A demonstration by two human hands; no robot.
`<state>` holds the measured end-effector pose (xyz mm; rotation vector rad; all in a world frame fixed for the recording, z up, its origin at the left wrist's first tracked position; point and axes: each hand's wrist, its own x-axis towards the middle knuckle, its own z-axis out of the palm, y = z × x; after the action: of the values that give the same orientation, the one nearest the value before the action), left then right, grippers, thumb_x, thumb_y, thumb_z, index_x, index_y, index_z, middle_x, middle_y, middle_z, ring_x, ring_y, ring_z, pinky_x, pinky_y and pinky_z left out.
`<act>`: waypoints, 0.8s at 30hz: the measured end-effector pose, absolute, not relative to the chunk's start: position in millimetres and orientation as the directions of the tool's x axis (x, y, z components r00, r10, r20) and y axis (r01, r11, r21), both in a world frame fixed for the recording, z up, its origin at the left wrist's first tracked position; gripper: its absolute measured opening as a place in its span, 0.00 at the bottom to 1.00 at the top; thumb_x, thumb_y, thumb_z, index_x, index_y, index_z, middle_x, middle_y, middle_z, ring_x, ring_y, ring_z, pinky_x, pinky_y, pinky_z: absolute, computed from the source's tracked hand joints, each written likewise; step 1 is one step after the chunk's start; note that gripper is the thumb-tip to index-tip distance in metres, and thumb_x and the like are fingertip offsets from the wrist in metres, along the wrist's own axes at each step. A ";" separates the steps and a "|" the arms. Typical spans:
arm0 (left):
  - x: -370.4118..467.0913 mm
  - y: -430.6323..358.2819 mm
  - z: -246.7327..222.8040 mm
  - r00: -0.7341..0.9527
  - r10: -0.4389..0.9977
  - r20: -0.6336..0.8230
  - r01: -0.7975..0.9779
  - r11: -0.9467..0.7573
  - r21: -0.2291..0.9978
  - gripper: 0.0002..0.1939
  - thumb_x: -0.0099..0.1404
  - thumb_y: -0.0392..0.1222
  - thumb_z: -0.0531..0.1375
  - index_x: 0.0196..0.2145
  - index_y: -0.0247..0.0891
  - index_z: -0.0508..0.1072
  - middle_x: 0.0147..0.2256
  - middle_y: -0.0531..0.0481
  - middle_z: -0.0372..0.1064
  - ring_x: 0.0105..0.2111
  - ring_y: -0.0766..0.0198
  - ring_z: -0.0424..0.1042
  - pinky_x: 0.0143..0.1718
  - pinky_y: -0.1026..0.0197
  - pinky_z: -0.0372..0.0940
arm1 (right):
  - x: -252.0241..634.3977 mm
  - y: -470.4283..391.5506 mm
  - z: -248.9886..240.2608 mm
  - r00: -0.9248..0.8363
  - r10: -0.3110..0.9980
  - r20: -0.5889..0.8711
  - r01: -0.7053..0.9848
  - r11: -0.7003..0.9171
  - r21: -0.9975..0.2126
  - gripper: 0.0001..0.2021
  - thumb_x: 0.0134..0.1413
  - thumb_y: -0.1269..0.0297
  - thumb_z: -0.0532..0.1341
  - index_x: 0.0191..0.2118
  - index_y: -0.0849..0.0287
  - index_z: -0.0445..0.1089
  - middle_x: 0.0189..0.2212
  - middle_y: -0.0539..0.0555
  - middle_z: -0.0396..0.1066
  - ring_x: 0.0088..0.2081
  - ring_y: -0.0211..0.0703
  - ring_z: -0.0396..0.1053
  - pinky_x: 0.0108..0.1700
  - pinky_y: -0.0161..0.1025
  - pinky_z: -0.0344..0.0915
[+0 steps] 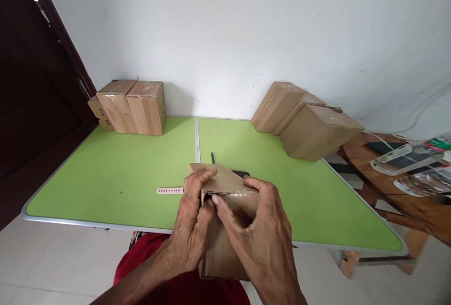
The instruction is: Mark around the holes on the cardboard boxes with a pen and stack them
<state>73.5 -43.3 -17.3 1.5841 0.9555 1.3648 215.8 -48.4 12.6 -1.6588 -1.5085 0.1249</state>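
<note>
A brown cardboard box point(225, 253) stands at the table's front edge, close to my body. Clear tape shines along its upper edge, and a dark gap shows at the top left corner. My left hand point(193, 220) grips that left corner, fingers over the top and thumb at the gap. My right hand point(264, 230) holds the right side, its fingers on the top edge and its thumb reaching across to the same gap. Behind the box lie a pink strap point(170, 191), a dark pen point(213, 157) and a black object point(241, 173), partly hidden.
Several cardboard boxes stand at the back left point(146, 107) and back right point(317, 131) of the green folding table point(105, 173). A white wall rises behind. At the right, a wooden table point(369, 168) bears plastic bottles point(423, 180) and cables.
</note>
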 end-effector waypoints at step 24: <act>28.7 -26.0 -35.5 0.685 0.628 0.369 0.415 -0.753 0.511 1.01 0.34 0.72 0.83 0.79 0.50 0.14 0.79 0.18 0.25 0.78 0.08 0.33 0.68 0.11 0.55 | 246.6 -32.0 54.3 0.225 0.962 0.155 0.680 -0.041 -0.732 0.22 0.42 0.47 0.64 0.43 0.52 0.73 0.39 0.59 0.85 0.39 0.60 0.83 0.46 0.54 0.77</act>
<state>28.7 -26.0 -35.5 2.5088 0.8146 0.7559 246.6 -32.0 54.3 -1.7902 -1.5234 0.5032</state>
